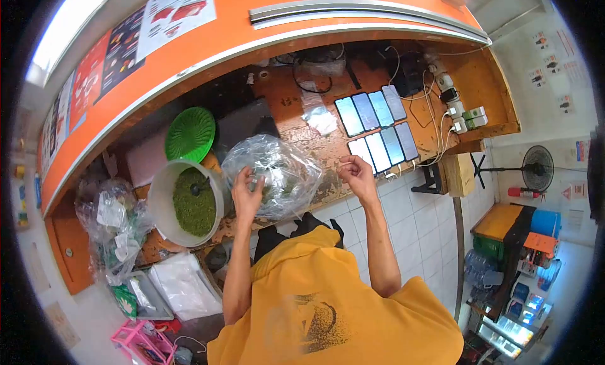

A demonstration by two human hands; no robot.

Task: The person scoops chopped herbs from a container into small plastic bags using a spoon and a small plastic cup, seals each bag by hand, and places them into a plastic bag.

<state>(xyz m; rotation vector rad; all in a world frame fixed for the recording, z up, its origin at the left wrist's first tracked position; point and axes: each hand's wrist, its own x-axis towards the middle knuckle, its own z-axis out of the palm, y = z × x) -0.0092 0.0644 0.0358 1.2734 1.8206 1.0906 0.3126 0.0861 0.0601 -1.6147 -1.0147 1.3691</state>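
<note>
Powder [189, 212] lies in the tub [161, 211] left of the bag [285, 166], seemingly still untied, left hand [246, 196] half-open against it, right hand [359, 180] nearly pinched, its hold unclear.

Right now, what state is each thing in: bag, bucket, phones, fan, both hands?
Clear bag: crumpled; mouth unclear.
Bucket: uncovered, green stuff inside.
Phones: face up, screens lit.
Fan: can't tell whether it's spinning.
Left hand: at the bag, grip unclear.
Right hand: curled, grip unclear.
</note>
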